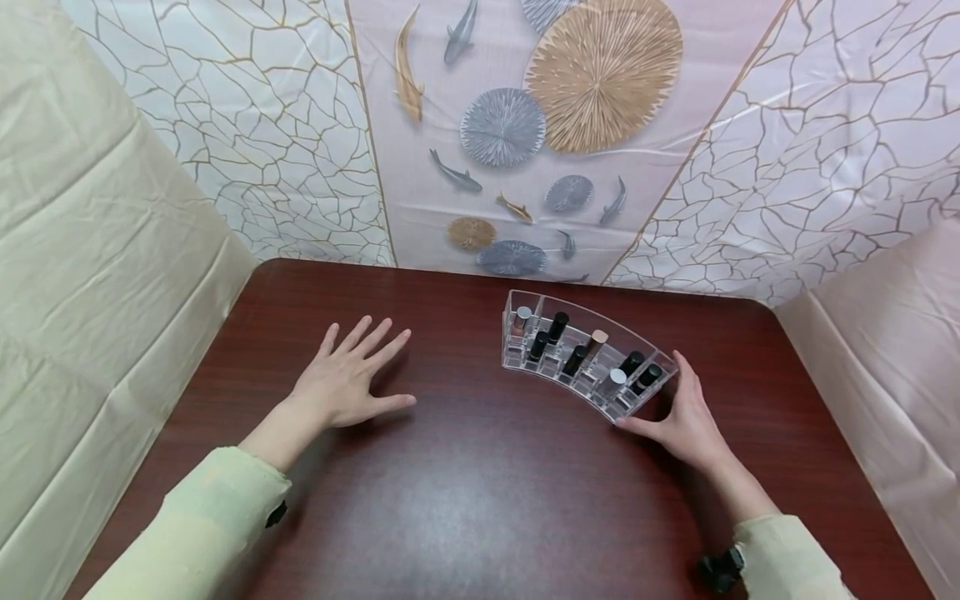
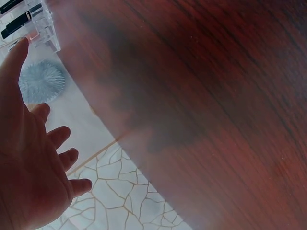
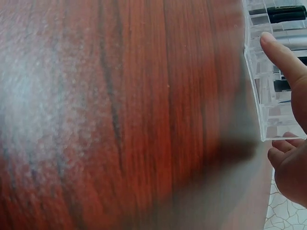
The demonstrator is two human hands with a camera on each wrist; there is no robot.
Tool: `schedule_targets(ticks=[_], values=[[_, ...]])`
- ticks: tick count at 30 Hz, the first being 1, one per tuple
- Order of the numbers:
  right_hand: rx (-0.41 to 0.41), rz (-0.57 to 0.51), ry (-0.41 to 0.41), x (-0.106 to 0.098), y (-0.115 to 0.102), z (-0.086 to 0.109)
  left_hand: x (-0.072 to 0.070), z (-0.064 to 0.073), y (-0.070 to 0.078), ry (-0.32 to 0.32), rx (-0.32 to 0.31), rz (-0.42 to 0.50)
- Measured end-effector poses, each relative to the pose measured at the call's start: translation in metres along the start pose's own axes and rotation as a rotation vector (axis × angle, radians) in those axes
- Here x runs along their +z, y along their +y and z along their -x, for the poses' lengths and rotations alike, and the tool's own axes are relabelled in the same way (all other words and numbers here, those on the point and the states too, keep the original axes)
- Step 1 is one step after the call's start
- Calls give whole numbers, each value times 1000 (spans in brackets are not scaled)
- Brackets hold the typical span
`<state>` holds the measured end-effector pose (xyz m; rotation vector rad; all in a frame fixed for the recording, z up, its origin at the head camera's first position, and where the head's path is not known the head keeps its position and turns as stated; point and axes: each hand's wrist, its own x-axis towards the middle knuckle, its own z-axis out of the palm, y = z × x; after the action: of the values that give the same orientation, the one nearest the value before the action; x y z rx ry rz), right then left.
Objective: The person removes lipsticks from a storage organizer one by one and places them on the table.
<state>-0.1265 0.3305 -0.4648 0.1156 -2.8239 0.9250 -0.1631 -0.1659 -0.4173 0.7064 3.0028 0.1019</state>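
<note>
A clear, curved acrylic cosmetics organizer (image 1: 519, 358) stands on the right of the table. Several small capped tubes sit in its slots, most with black caps, such as the black-capped tube (image 1: 558, 327), plus a brown-capped tube (image 1: 596, 340) and silver-capped ones. My right hand (image 1: 693, 421) grips the organizer's right end, thumb at the front corner and fingers at the back corner. In the right wrist view the thumb (image 3: 283, 57) lies along the organizer's side. On the left, my left hand (image 1: 341, 387) is spread, holding nothing, palm down over the table.
The dark reddish-brown table (image 1: 450, 483) has rounded far corners. A patterned cloth (image 1: 300, 133) with gold lines, fish and round shapes hangs behind it. Cream fabric panels (image 1: 82, 308) stand along both sides.
</note>
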Motion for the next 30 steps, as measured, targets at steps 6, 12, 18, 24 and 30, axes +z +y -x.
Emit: schedule_targets(ticks=[6, 12, 18, 24, 30], values=[[22, 4, -1, 2, -1, -1, 2, 0, 1, -8, -1, 4], [21, 10, -3, 3, -2, -3, 5, -2, 2, 1, 8, 6], [3, 0, 9, 5, 0, -5, 5, -1, 3, 1, 8, 6], [-21, 9, 11, 8, -1, -10, 5, 0, 2, -6, -1, 4], [-40, 13, 10, 11, -1, -14, 7, -1, 1, 3, 1, 5]])
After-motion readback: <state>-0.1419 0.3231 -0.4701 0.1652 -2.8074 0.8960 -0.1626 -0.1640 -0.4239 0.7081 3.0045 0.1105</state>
